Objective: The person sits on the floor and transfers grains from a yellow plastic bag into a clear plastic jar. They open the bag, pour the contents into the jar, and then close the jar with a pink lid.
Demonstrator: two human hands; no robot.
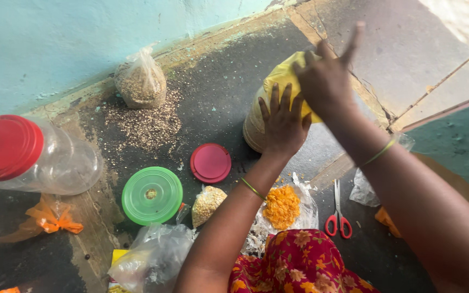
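A plump plastic bag of pale grain with a yellow top [256,122] stands on the dark floor. My left hand [284,126] lies flat against its side, fingers spread. Higher up, my right hand [324,78] grips the yellow top of the bag, index finger sticking out. Both wrists wear thin green bangles.
A red lid [210,163] and a green-lidded jar [152,195] sit to the left. A clear jar with a red cap [33,154] lies on its side. A small grain bag [140,82] with spilled grain stands by the blue wall. Orange lentils on plastic [282,206] and red scissors [338,220] lie near me.
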